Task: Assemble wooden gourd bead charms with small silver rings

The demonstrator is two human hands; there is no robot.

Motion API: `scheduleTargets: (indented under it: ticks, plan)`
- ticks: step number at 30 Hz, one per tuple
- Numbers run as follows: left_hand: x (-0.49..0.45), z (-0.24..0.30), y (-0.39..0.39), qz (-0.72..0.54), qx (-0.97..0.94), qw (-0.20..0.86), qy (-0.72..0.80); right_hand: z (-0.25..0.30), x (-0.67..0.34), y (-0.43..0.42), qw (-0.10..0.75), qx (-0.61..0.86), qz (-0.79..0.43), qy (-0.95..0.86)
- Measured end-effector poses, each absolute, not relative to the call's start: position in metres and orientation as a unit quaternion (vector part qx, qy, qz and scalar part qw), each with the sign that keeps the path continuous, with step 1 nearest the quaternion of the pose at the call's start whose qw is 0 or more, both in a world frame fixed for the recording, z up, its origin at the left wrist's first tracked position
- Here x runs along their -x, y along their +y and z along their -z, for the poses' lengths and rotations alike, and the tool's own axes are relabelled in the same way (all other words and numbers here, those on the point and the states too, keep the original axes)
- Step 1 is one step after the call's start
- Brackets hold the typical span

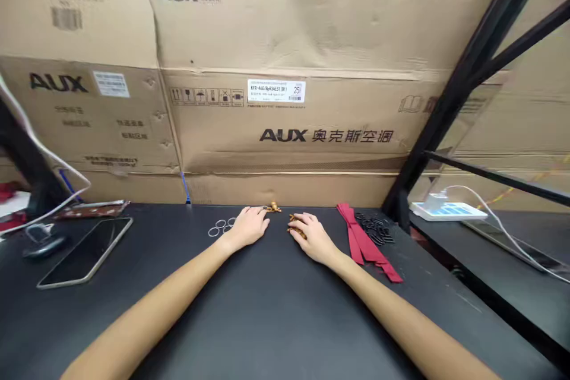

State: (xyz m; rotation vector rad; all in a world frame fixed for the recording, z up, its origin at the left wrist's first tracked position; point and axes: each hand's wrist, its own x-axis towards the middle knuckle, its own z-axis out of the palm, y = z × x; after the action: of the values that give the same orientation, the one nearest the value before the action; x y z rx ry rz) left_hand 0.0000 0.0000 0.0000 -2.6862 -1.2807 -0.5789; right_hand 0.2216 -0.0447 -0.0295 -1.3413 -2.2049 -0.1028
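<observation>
My left hand (250, 227) rests palm down on the dark table, its fingers stretched forward and the thumb apart. Just beyond its fingertips lie small gold-coloured pieces (273, 207), too small to name. Several thin pale rings (214, 231) lie to its left, some partly covered by the hand. My right hand (312, 238) is spread with bent fingers over a little heap of gold-brown pieces (293, 228). Its fingertips touch the heap and hide most of it. No piece is seen lifted in either hand.
Red fabric strips (363, 237) and a pile of small black pieces (377, 229) lie at right. A phone (86, 250) is at left. Large cardboard boxes (285, 154) stand behind the table. A black metal frame (439, 113) and a white power strip (447, 211) are at right.
</observation>
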Motion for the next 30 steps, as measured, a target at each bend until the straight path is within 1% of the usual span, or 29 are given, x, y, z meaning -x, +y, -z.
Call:
scheduleTargets:
  ticks: [5,9,13,25,30]
  plan:
    - [0.015,0.001,-0.044,0.183,0.908,0.029,-0.377,0.023,-0.216,-0.054,0.294,0.503,0.077,-0.809]
    - [0.029,0.000,-0.078,0.221,0.923,-0.070,-0.306,0.014,-0.202,-0.077,0.288,0.432,0.070,-0.852]
    - [0.035,0.001,-0.085,0.228,0.927,-0.121,-0.272,0.012,-0.189,-0.092,0.277,0.373,0.047,-0.884]
    - [0.040,0.005,-0.081,0.239,0.925,-0.135,-0.262,0.020,-0.185,-0.088,0.262,0.384,-0.047,-0.884]
    - [0.041,0.007,-0.083,0.251,0.923,-0.118,-0.265,0.020,-0.180,-0.092,0.282,0.379,-0.090,-0.877]
